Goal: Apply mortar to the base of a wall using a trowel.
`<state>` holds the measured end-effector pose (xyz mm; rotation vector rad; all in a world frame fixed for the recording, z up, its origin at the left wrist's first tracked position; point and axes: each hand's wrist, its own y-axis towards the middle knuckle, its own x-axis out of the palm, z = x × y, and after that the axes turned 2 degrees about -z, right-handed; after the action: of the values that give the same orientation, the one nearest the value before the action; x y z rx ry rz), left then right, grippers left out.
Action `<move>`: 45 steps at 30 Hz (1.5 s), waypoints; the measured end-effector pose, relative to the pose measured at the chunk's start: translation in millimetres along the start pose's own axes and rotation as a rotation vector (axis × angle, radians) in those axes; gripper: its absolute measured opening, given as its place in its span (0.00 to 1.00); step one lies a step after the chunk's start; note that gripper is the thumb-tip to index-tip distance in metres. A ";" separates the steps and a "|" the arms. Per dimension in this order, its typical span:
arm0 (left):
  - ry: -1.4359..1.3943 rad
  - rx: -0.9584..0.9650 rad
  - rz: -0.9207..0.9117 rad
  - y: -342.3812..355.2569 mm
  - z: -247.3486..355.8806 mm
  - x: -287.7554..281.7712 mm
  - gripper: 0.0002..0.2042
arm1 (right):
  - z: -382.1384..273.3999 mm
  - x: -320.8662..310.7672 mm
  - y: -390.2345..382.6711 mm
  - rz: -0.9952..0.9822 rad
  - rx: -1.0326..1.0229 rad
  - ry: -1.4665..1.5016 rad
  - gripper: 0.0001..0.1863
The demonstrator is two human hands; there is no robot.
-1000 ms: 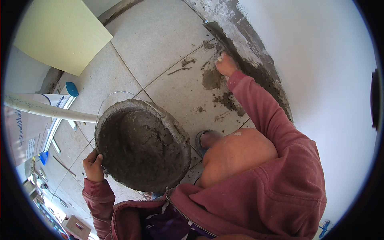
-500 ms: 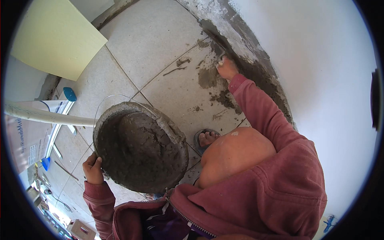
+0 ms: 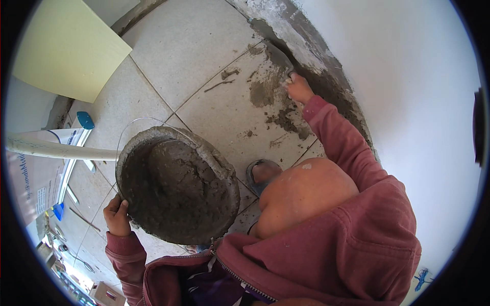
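Note:
My left hand [image 3: 117, 214] grips the left rim of a round bucket [image 3: 227, 168] heaped inside with wet grey mortar [image 3: 178, 188], where the wire handle meets it. At the upper right my right hand [image 3: 299, 88] is closed on a metal trowel [image 3: 279, 57], whose blade lies against the foot of the white wall [image 3: 408, 92], along the dark, rough mortar strip [image 3: 338, 99]. Smears and crumbs of mortar [image 3: 263, 92] lie on the floor tiles beside the trowel. My bent bare knee [image 3: 306, 188] is right of the bucket, with a sandalled foot [image 3: 263, 173] behind it.
A pale yellow board [image 3: 71, 51] stands at the upper left. A white pipe [image 3: 66, 149] runs from the left toward the bucket, over a printed sign with a frame [image 3: 33, 181]. Tools and clutter [image 3: 66, 250] lie at the lower left; a blue coil [image 3: 421, 280] is at the lower right.
My right hand and trowel have moved right and slightly down along the wall's foot. My left hand stays on the bucket; the bucket sits slightly further left in view.

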<state>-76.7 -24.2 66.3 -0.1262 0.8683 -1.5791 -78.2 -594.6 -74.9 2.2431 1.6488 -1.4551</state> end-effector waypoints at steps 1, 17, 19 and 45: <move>0.019 -0.037 0.006 -1.2 3.4 0.3 0.15 | -3.2 1.5 14.8 0.040 -0.038 -0.040 0.21; 0.143 -0.041 -0.020 3.6 -3.7 -6.4 0.17 | -47.5 12.9 59.0 0.219 -0.101 -0.293 0.23; 0.148 -0.022 -0.034 2.7 -8.7 -9.2 0.18 | -36.5 12.8 59.5 0.203 -0.104 -0.154 0.23; -0.058 -0.180 -0.060 -12.7 10.4 -5.5 0.18 | -9.8 -16.3 -50.0 0.088 -0.025 0.553 0.16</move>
<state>-80.1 -24.6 83.2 -0.3276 0.9674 -1.5430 -109.6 -579.6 -34.2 2.8340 1.6251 -0.8275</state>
